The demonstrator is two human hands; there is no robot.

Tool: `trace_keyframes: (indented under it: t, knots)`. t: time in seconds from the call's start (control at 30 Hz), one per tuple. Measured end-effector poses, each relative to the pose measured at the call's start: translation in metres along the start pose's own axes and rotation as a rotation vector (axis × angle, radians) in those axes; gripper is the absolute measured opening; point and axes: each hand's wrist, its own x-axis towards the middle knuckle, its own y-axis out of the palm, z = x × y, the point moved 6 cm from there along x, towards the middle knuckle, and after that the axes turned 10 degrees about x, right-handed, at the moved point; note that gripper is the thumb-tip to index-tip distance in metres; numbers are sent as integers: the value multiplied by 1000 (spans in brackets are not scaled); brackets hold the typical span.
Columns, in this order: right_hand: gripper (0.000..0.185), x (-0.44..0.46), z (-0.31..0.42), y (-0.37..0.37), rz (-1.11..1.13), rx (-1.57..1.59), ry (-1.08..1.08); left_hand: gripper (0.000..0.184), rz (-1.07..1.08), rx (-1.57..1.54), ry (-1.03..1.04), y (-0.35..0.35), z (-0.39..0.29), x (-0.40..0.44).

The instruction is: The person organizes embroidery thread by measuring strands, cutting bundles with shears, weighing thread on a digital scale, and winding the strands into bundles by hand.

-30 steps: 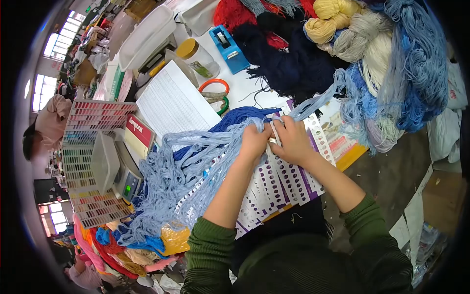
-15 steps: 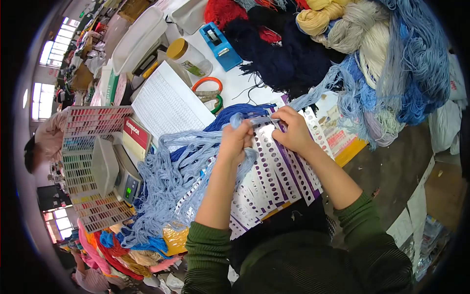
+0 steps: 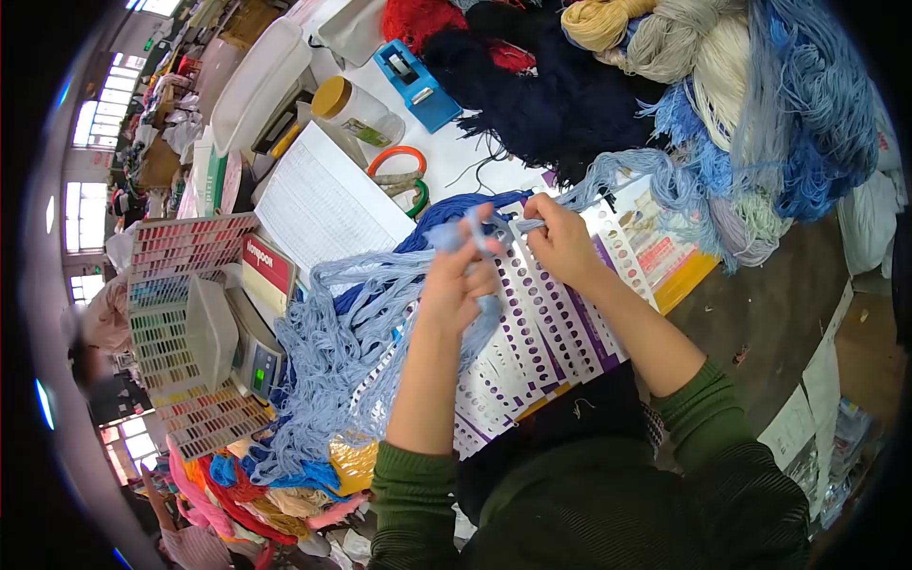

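Note:
Light blue yarn (image 3: 356, 332) lies in a loose heap left of my arms, and a strand of it runs between my hands toward the skeins at the upper right. My left hand (image 3: 461, 280) holds the light blue yarn, its fingers bent and slightly blurred, with a loop around the fingertips. My right hand (image 3: 562, 239) pinches the same yarn just to the right. Beneath both hands are white and purple cards with rows of holes (image 3: 541, 323). Dark blue yarn (image 3: 456, 217) lies behind my left hand.
Scissors (image 3: 399, 176), a lidded jar (image 3: 356, 109), a blue tape dispenser (image 3: 418, 85) and a printed sheet (image 3: 328, 195) lie beyond my hands. A colour chart (image 3: 157, 328) and a scale (image 3: 258, 366) stand left. Yarn skeins (image 3: 722, 85) are piled upper right. A person (image 3: 104, 318) is far left.
My left hand has moved left, away from my right hand, and its fingers have loosened, with a yarn loop now at the fingertips. My right hand has stayed near the card tops.

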Motion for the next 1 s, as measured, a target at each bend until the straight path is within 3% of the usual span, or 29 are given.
trace_keyframes:
  t: [0.03, 0.13, 0.17, 0.27, 0.3, 0.33, 0.4, 0.43, 0.5, 0.53, 0.6, 0.67, 0.7, 0.77, 0.8, 0.83, 0.93, 0.97, 1.0]
  knots:
    - [13, 1, 4, -4, -77, 71, -19, 29, -70, 267, -106, 4, 7, 8]
    - [14, 6, -17, -5, -78, 342, 210, 22, -197, 1089, -15, 5, 23, 33]
    - [16, 5, -18, -6, -192, 491, 144, 19, -217, 922, -34, 0, 24, 36]
    - [16, 6, -12, -7, -101, 852, 204, 12, -134, 219, -143, -18, 28, 33]
    - [12, 6, -12, -7, -8, 832, 260, 11, -60, 5, -155, -18, 26, 27]
    - [12, 9, -3, -6, 76, 617, 134, 11, 10, -209, -166, -15, 25, 23]
    - [11, 10, 14, 1, 235, 179, -113, 12, 27, 33, -158, -5, 23, 17]
    - [12, 9, 11, 3, 201, 142, -119, 13, 26, 143, -154, 5, 22, 16]
    - [7, 8, -5, 5, 193, 366, 91, 14, -5, 270, -121, 12, 17, 15]
    - [7, 6, -13, 7, 189, 479, 197, 15, -114, 143, -143, 3, 15, 14]
    - [4, 8, -15, 3, 85, 757, 176, 16, -333, -109, -190, -27, 11, 7]
    - [4, 9, -13, -4, 52, 910, 260, 18, -270, -368, -140, -49, -3, -12]
    - [6, 10, -17, 0, 67, 786, 202, 18, -267, -461, -129, -57, -13, -25]
    - [6, 6, -13, -2, 155, 611, 274, 21, -355, -315, 19, -83, -50, -57]
    - [7, 4, -12, -1, 205, 526, 308, 19, -326, -408, 142, -95, -73, -75]
    - [11, 6, -7, -1, 173, 431, 164, 17, -299, -499, 270, -104, -93, -90]
    - [13, 8, -3, 3, 61, 284, 4, 14, -559, -666, 427, -141, -104, -109]
    - [14, 7, -7, 2, 120, 321, 129, 15, -749, -458, 527, -166, -107, -113]
    - [14, 8, -5, 2, 133, 257, 102, 15, -844, -159, 547, -158, -108, -113]
